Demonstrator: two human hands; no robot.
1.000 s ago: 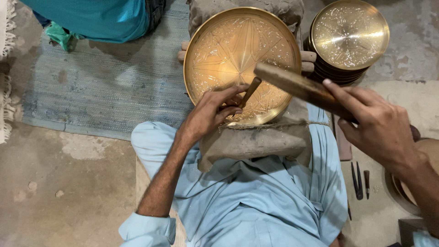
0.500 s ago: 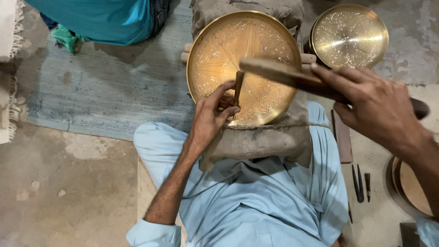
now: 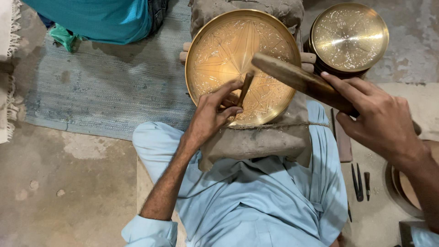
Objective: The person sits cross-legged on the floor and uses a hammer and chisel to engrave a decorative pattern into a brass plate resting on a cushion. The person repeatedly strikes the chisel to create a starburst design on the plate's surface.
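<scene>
Currently we hold a thin metal punch [image 3: 243, 90] pinched in the fingers of our left hand [image 3: 211, 118], its tip set on the face of the large brass plate [image 3: 215, 50], near the lower middle of the dish. Our right hand [image 3: 383, 120] is closed around the handle of a wooden mallet [image 3: 292, 78], whose head hangs just above the punch's top end, close but not clearly touching. The plate rests tilted on a grey padded cushion [image 3: 256, 142] across our lap, tied with a cord. Progress, as we judge it: a star motif and surrounding floral bands already cover most of the plate's face; whether the spot under the punch is fresh or being retouched, we cannot tell. A second, smaller engraved brass dish [image 3: 349, 36] sits on a stack at upper right, looking finished. Spare tools [image 3: 359, 182] lie on the floor at right. No packages, labels or signs show; a teal cloth [image 3: 96, 18] lies at upper left on a blue rug [image 3: 91, 87].
</scene>
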